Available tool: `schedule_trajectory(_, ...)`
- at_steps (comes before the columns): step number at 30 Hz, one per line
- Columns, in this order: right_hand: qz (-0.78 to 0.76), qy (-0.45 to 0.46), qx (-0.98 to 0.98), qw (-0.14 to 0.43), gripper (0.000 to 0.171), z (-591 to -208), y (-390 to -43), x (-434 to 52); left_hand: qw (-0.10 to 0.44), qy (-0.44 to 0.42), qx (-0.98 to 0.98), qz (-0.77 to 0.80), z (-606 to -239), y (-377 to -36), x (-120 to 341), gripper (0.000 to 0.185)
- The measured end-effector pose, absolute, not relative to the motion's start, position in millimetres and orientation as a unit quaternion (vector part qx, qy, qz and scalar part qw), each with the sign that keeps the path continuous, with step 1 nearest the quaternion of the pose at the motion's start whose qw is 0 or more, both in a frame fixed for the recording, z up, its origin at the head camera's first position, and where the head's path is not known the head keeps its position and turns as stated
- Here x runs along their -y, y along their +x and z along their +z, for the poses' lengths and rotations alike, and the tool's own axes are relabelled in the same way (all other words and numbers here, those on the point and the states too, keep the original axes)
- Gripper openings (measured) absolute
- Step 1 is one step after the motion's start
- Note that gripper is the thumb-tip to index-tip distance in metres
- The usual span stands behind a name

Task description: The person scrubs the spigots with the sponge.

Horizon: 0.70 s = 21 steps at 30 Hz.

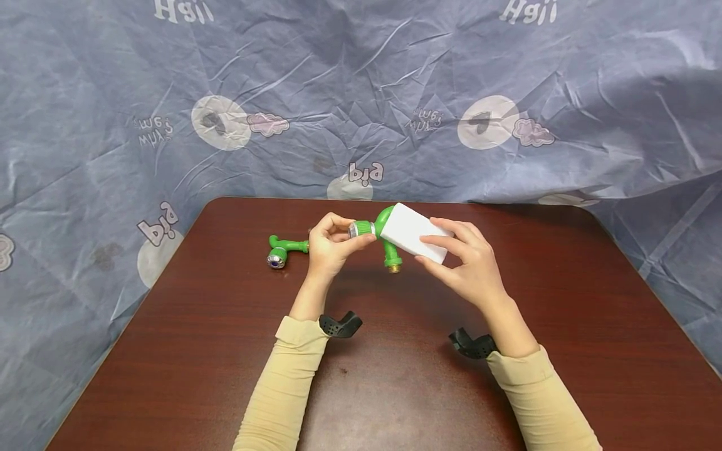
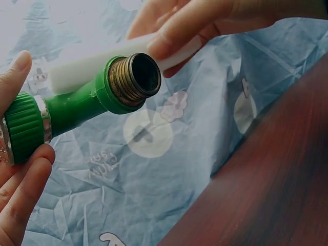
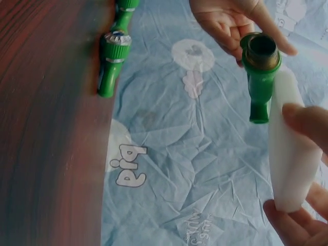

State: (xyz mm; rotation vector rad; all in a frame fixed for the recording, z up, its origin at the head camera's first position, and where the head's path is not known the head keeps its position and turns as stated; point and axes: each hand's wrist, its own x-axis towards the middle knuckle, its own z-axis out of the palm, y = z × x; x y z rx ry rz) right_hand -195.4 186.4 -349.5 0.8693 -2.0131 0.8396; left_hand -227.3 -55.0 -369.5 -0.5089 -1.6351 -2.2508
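Between both hands, left [image 1: 329, 244] pinches green tap [image 1: 379, 230], right [image 1: 470, 263] grips white sponge [image 1: 414, 233]

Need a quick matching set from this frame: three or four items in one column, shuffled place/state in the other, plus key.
1. green tap
2. white block
3. second green tap
4. left hand

A. lies on the table
B. held by the right hand, against the tap
C. pinches the ribbed end
D. held in the air, brass thread showing

Pairs: 1-D, 2-B, 3-A, 4-C
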Motion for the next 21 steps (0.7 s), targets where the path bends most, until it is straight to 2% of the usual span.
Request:
schedule_trajectory(6,0.348,0.330,0.773,0.415,0.030,-346,-196,-188,0.160,-0.171,0.585,-0.776,-369,-227,56,0.033)
schedule_trajectory(17,0.320,0.408,0.797,0.308,0.028,-343,-195,-201,0.184,-0.143,0.575,-0.785,-369,-229,58,0.033)
schedule_trajectory(21,0.319,0.403,0.803,0.301,0.028,-340,-195,-208,0.189,-0.136,0.573,-0.785,-369,-228,59,0.033)
